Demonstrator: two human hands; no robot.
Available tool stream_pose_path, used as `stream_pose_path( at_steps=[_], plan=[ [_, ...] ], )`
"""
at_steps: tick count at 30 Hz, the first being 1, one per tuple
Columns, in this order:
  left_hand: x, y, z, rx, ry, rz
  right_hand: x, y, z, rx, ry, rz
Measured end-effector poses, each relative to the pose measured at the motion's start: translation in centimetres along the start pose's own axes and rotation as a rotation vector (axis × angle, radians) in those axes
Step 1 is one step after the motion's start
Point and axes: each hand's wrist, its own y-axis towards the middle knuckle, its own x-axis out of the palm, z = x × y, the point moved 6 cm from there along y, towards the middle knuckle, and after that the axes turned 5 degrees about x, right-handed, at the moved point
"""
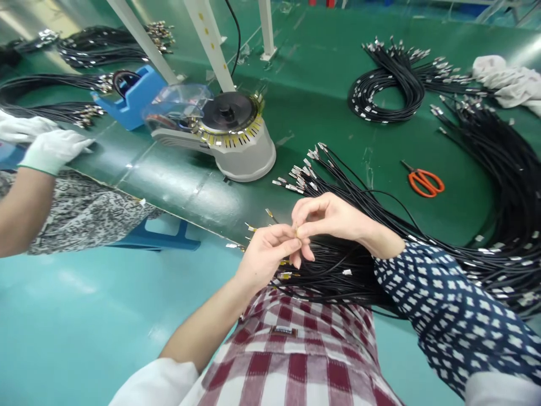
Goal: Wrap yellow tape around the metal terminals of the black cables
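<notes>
My left hand (266,254) and my right hand (329,217) meet at the near edge of the green table (321,84). Both pinch the same small yellowish piece at the end of a thin black cable (382,194) between their fingertips. Under my hands lies a large bundle of black cables with metal terminals (338,270), fanning out over the table edge and my lap. More terminal ends (302,175) point up and left just beyond my fingers.
A grey tape dispenser (228,135) stands at the centre left, a blue holder (133,96) behind it. Orange scissors (425,181) lie at the right. A coiled cable bundle (389,84) and a white cloth (509,82) sit far right. A co-worker's gloved hand (53,149) rests at the left.
</notes>
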Motion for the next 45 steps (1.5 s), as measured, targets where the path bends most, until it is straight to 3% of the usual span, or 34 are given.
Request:
stream_pose_path(
  at_steps=[4, 8, 10, 14, 17, 20, 23, 26, 30, 35, 39, 42, 45],
  plan=[
    [-0.3, 0.3, -0.6, -0.074, -0.098, -0.06, 0.2, 0.2, -1.8, -0.098, -0.217, -0.033],
    [-1.0, 0.3, -1.1, -0.112, -0.132, -0.055, 0.4, 0.2, -2.3, -0.159, -0.349, 0.015],
    [-1.3, 0.1, -0.9, -0.099, -0.124, -0.037, -0.7, -0.2, -2.2, -0.164, -0.475, 0.128],
    [-2.1, -0.4, -0.1, -0.025, -0.077, 0.063, -5.6, -2.5, -1.9, -0.068, -0.825, 0.609],
    [-2.9, -0.8, 0.1, 0.038, -0.032, 0.166, -7.0, -3.8, -0.3, 0.112, -1.085, 0.687],
    [-4.2, -1.2, 0.3, 0.109, 0.207, 0.27, -6.3, -4.0, 1.4, 0.197, -1.33, 0.646],
    [-5.6, -1.8, 1.5, 0.251, 0.812, 0.365, -5.5, -3.7, 2.1, 0.238, -1.454, 0.638],
    [-5.8, -2.4, 2.5, 0.398, 1.371, 0.418, -5.9, -3.5, 2.2, 0.297, -1.326, 0.661],
    [-4.8, -2.1, 2.6, 0.485, 1.562, 0.346, -7.2, -3.7, 2.8, 0.37, -0.967, 0.646],
    [-2.8, -0.8, 2.6, 0.566, 1.426, 0.201, -7.7, -4.3, 3.8, 0.344, -0.645, 0.642],
    [-1.6, 0.0, 2.7, 0.573, 1.278, 0.124, -7.3, -4.4, 3.9, 0.257, -0.528, 0.632],
    [-1.4, 1.3, 2.5, 0.476, 1.083, 0.128, -6.8, -4.3, 3.8, 0.188, -0.485, 0.596],
    [-1.7, 3.7, 1.6, 0.278, 0.655, 0.212, -6.4, -4.5, 3.6, 0.17, -0.434, 0.578]
  ],
)
